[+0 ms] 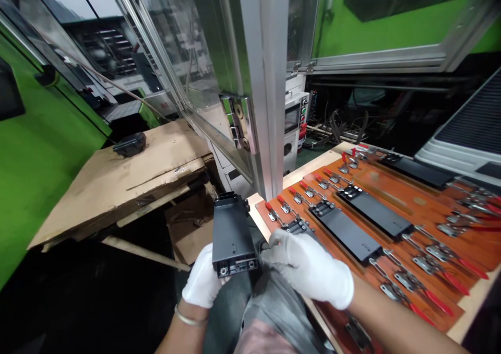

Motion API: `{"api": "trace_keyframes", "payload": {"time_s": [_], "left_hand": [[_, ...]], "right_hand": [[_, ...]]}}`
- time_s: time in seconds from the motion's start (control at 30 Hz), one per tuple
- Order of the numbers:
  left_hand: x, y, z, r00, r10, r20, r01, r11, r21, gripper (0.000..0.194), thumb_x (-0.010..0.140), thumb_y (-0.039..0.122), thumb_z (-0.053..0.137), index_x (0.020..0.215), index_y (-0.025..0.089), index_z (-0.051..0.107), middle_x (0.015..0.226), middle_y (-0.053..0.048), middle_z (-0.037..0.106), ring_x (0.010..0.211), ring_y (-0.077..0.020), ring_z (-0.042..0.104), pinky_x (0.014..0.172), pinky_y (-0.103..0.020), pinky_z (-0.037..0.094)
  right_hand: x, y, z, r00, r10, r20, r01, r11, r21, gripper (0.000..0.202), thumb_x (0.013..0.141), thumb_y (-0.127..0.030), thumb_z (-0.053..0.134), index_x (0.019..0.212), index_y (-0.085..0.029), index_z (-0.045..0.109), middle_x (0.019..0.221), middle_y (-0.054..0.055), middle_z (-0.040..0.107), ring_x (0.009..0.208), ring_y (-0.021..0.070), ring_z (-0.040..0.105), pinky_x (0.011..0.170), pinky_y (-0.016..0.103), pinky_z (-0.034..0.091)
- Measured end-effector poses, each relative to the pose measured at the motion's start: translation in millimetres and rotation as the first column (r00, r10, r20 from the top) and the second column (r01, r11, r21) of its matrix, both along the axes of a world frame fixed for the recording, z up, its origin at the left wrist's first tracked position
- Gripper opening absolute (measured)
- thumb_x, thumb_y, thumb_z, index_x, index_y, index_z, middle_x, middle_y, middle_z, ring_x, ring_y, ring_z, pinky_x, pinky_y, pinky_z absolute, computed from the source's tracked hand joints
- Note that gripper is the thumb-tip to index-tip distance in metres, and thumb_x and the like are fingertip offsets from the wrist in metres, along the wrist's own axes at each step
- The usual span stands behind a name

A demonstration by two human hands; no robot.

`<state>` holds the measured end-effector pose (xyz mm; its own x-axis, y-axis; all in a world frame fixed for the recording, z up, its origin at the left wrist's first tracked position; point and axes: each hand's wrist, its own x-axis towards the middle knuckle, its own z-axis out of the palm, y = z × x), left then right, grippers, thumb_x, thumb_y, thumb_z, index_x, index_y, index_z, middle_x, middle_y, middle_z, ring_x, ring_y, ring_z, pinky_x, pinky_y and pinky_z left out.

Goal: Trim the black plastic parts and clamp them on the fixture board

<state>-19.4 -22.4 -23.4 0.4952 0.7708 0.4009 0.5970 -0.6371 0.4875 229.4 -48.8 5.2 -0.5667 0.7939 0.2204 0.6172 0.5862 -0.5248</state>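
My left hand (201,281), in a white glove, grips a dark grey, flat rectangular plastic housing (234,234) from below at its near end. The housing is tilted, and round holes and a slot show in its near end face. Just right of it, my gloved right hand (307,265) has its fingers curled together. Whatever may lie in those fingers is hidden. Behind the right hand, another dark housing (299,227) lies on the orange fixture board (418,205), partly covered by the hand. Further similar housings (348,234) sit between red-handled toggle clamps (407,281) there.
A clear door with an aluminium frame (270,82) stands upright straight ahead. To the left, a cardboard-covered table (156,161) bears a black part (130,144). Green machine panels (43,150) rise at the left and back right. A white control box (293,114) is behind the door.
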Motion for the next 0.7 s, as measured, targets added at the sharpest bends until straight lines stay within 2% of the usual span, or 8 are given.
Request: {"api": "trace_keyframes", "payload": {"time_s": [0.1, 0.17, 0.23, 0.37, 0.47, 0.57, 0.63, 0.7], "left_hand": [[0.6, 0.2, 0.7, 1.0, 0.006, 0.009, -0.006, 1.0, -0.031, 0.018, 0.08, 0.013, 0.054, 0.065, 0.017, 0.064, 0.061, -0.006, 0.067, 0.056, -0.0187, 0.064, 0.053, -0.028, 0.052], [0.8, 0.4, 0.5, 1.0, -0.011, 0.009, 0.011, 1.0, -0.019, 0.018, 0.078, 0.012, 0.055, 0.062, 0.017, 0.062, 0.057, -0.005, 0.065, 0.053, -0.0181, 0.061, 0.051, -0.028, 0.051], [1.4, 0.4, 0.3, 1.0, -0.014, 0.01, 0.014, 1.0, -0.015, 0.016, 0.077, 0.013, 0.057, 0.063, 0.017, 0.062, 0.059, -0.005, 0.065, 0.053, -0.018, 0.061, 0.051, -0.028, 0.05], [3.9, 0.0, 0.4, 0.999, 0.024, 0.031, -0.022, 0.997, -0.073, 0.015, 0.079, 0.019, 0.058, 0.066, 0.018, 0.064, 0.062, -0.006, 0.067, 0.058, -0.0196, 0.062, 0.054, -0.03, 0.052], [5.2, 0.2, 0.0, 0.999, 0.032, 0.028, -0.03, 0.997, -0.072, 0.013, 0.079, 0.022, 0.06, 0.068, 0.018, 0.066, 0.063, -0.007, 0.066, 0.061, -0.0215, 0.064, 0.056, -0.032, 0.054], [5.1, 1.3, -2.0, 1.0, 0.03, 0.008, -0.03, 0.997, -0.074, 0.014, 0.08, 0.023, 0.058, 0.07, 0.019, 0.067, 0.064, -0.007, 0.066, 0.061, -0.0217, 0.064, 0.06, -0.034, 0.055], [4.8, 2.1, -3.7, 1.0, 0.025, -0.011, -0.026, 0.997, -0.07, 0.015, 0.079, 0.023, 0.057, 0.069, 0.019, 0.067, 0.064, -0.007, 0.067, 0.061, -0.0218, 0.064, 0.061, -0.035, 0.056], [4.7, 2.9, -5.2, 0.999, 0.041, -0.027, -0.042, 0.998, -0.052, 0.013, 0.077, 0.023, 0.059, 0.067, 0.018, 0.067, 0.065, -0.008, 0.068, 0.061, -0.0224, 0.065, 0.061, -0.035, 0.056]], "right_hand": [[-1.4, 0.9, 1.1, 0.999, 0.053, 0.005, -0.053, 0.999, -0.012, 0.03, 0.082, -0.01, 0.048, 0.085, -0.026, 0.074, 0.085, 0.001, 0.062, 0.066, 0.012, 0.056, 0.059, 0.023, 0.036], [-2.0, 1.3, 0.1, 1.0, 0.011, -0.028, -0.011, 1.0, -0.017, 0.032, 0.085, -0.012, 0.047, 0.091, -0.026, 0.075, 0.086, 0.002, 0.062, 0.068, 0.012, 0.057, 0.061, 0.023, 0.038], [-2.1, 1.2, -1.4, 1.0, -0.016, -0.013, 0.016, 1.0, -0.017, 0.032, 0.084, -0.011, 0.047, 0.091, -0.026, 0.075, 0.085, 0.002, 0.061, 0.068, 0.012, 0.057, 0.061, 0.023, 0.038], [-0.9, 0.0, -2.3, 0.998, 0.056, -0.014, -0.056, 0.998, -0.026, 0.032, 0.083, -0.01, 0.048, 0.087, -0.026, 0.075, 0.085, 0.001, 0.062, 0.068, 0.0115, 0.057, 0.06, 0.023, 0.037], [0.6, 0.8, -1.1, 1.0, -0.011, -0.016, 0.011, 1.0, -0.01, 0.033, 0.087, -0.014, 0.046, 0.094, -0.028, 0.075, 0.085, 0.001, 0.062, 0.068, 0.012, 0.057, 0.06, 0.023, 0.037], [3.3, 2.6, -1.8, 0.998, -0.003, 0.06, 0.002, 1.0, 0.012, 0.03, 0.087, -0.015, 0.048, 0.086, -0.027, 0.076, 0.081, 0.001, 0.06, 0.062, 0.0116, 0.054, 0.055, 0.024, 0.035], [5.4, 3.5, -3.7, 0.999, 0.02, 0.03, -0.021, 1.0, 0.01, 0.03, 0.088, -0.016, 0.048, 0.088, -0.027, 0.076, 0.082, 0.001, 0.061, 0.064, 0.0118, 0.056, 0.057, 0.023, 0.037], [7.1, 3.9, -5.8, 1.0, -0.01, -0.016, 0.01, 1.0, 0.018, 0.032, 0.089, -0.017, 0.046, 0.096, -0.028, 0.075, 0.085, 0.002, 0.062, 0.068, 0.0126, 0.058, 0.06, 0.023, 0.039]]}}
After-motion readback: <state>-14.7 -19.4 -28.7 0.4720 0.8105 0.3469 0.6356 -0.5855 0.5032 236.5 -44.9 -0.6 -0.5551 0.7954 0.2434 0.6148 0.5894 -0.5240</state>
